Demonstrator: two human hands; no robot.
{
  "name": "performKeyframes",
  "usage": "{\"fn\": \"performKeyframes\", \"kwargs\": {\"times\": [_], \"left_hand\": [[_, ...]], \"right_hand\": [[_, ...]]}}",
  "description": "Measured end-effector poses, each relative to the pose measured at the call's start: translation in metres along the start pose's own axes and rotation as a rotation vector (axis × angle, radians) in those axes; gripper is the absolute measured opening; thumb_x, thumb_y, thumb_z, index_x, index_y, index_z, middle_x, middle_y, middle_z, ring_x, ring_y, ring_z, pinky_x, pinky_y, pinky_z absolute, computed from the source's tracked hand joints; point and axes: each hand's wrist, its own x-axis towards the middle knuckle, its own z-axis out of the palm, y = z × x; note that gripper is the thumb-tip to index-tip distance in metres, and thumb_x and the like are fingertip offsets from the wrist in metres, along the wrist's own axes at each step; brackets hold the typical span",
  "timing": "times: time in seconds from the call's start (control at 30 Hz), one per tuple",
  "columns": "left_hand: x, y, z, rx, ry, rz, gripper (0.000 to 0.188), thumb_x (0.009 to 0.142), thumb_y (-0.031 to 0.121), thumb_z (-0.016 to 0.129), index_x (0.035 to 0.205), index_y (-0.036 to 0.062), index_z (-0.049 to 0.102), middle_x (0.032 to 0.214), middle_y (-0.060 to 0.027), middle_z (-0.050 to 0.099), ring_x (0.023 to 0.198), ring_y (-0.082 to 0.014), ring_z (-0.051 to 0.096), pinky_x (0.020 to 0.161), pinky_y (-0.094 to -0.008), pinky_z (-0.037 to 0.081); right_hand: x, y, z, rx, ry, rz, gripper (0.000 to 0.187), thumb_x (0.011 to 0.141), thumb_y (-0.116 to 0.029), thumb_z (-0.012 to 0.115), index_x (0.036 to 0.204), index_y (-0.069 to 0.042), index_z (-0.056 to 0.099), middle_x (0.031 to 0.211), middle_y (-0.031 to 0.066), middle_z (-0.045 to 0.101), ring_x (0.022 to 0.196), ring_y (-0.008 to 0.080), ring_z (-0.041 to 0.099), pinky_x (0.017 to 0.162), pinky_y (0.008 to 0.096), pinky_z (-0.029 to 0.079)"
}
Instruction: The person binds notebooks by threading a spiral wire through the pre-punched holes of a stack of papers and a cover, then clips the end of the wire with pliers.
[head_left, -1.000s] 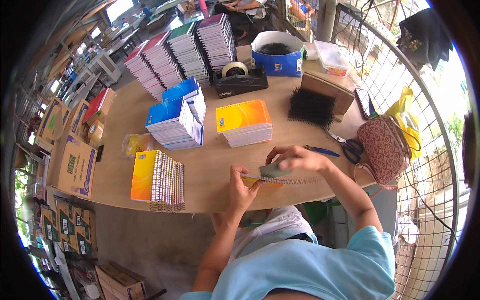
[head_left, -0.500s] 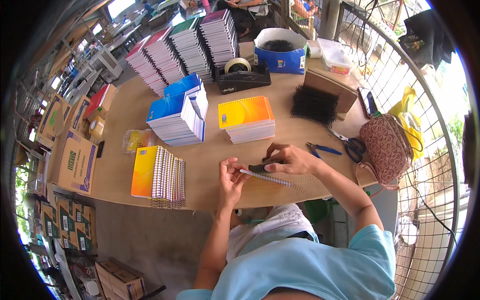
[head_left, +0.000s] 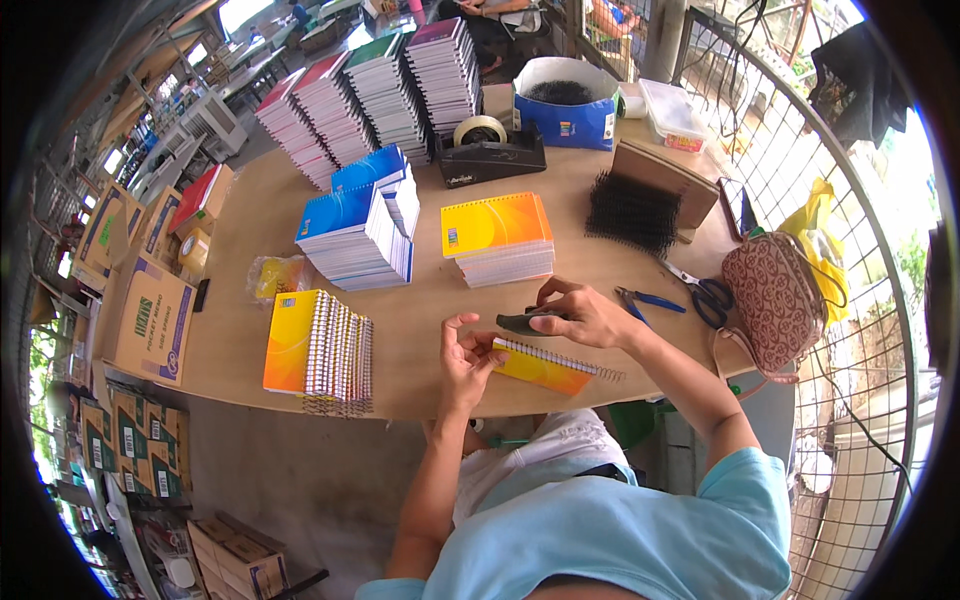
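Observation:
My left hand [head_left: 467,368] pinches the left end of a yellow-orange spiral notebook [head_left: 545,371] in front of me, thumb and fingers at its edge. A wire coil runs along its upper edge, and a loose length of coil [head_left: 608,374] sticks out past the right end. Just above the notebook, my right hand [head_left: 582,316] is closed on a small dark flat piece [head_left: 516,324] whose kind I cannot make out. To the left stands a row of yellow notebooks [head_left: 290,345] with coils hanging out at the near end. Farther off lies a stack of yellow notebooks [head_left: 497,225].
Blue notebooks [head_left: 340,225] and tall stacks [head_left: 440,75] stand behind, beside a tape dispenser [head_left: 492,158]. Rightward are black coils [head_left: 632,215], pliers [head_left: 650,300], scissors [head_left: 708,295] and a patterned bag [head_left: 772,285]. A blue-sided container [head_left: 568,130] stands at the back.
The notebook has tilted from nearly edge-on so that its yellow-orange cover now shows. My right hand and the dark piece have lifted slightly away from the coil.

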Motion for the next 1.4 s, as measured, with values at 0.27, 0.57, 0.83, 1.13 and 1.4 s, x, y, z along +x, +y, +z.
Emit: {"fn": "performKeyframes", "kwargs": {"times": [0.27, 0.57, 0.83, 1.13, 1.4], "left_hand": [[0.001, 0.014, 0.003, 0.029, 0.016, -0.041, 0.070, 0.080, -0.003, 0.082, 0.133, 0.0105, 0.039, 0.100, -0.0125, 0.071, 0.089, -0.0157, 0.070, 0.079, -0.0279, 0.058], [-0.003, 0.045, 0.009, 0.039, 0.101, -0.023, 0.076, 0.092, 0.000, 0.071, 0.153, 0.0115, 0.027, 0.105, -0.0137, 0.071, 0.092, -0.0114, 0.067, 0.080, -0.0236, 0.054], [-0.007, 0.056, 0.020, 0.139, 0.138, -0.021, 0.074, 0.090, -0.003, 0.071, 0.152, 0.0100, 0.032, 0.098, -0.0092, 0.071, 0.085, -0.0080, 0.065, 0.076, -0.0214, 0.052], [-0.012, 0.071, 0.023, 0.204, 0.139, -0.052, 0.076, 0.088, -0.003, 0.073, 0.151, 0.0104, 0.033, 0.097, -0.0085, 0.071, 0.083, -0.0083, 0.063, 0.074, -0.0209, 0.051], [-0.013, 0.073, 0.023, 0.222, 0.139, -0.074, 0.077, 0.088, -0.004, 0.073, 0.151, 0.0104, 0.032, 0.095, -0.0076, 0.070, 0.080, -0.0079, 0.062, 0.072, -0.0201, 0.051]], "right_hand": [[0.001, 0.009, 0.004, -0.162, 0.023, -0.103, 0.048, 0.094, -0.046, 0.066, 0.115, -0.003, 0.074, 0.129, 0.0229, 0.059, 0.115, 0.0367, 0.060, 0.098, 0.0431, 0.050], [-0.118, 0.072, -0.006, -0.934, 0.559, 0.188, 0.072, 0.081, -0.021, 0.077, 0.146, -0.010, 0.048, 0.137, 0.0215, 0.051, 0.124, 0.0404, 0.052, 0.112, 0.0546, 0.033], [-0.062, -0.020, -0.013, -0.512, 0.536, -0.267, 0.059, 0.078, -0.009, 0.078, 0.134, -0.010, 0.059, 0.117, 0.0153, 0.061, 0.104, 0.0354, 0.063, 0.091, 0.0428, 0.054], [0.002, -0.072, -0.014, -1.036, 0.235, -0.730, 0.037, 0.082, -0.023, 0.066, 0.117, -0.016, 0.071, 0.111, -0.0017, 0.062, 0.111, 0.0166, 0.058, 0.116, 0.0609, 0.031], [0.009, -0.069, -0.009, -1.102, 0.266, -0.825, 0.035, 0.081, -0.022, 0.064, 0.114, -0.016, 0.072, 0.108, -0.0028, 0.061, 0.108, 0.0143, 0.059, 0.117, 0.0578, 0.032]]}}
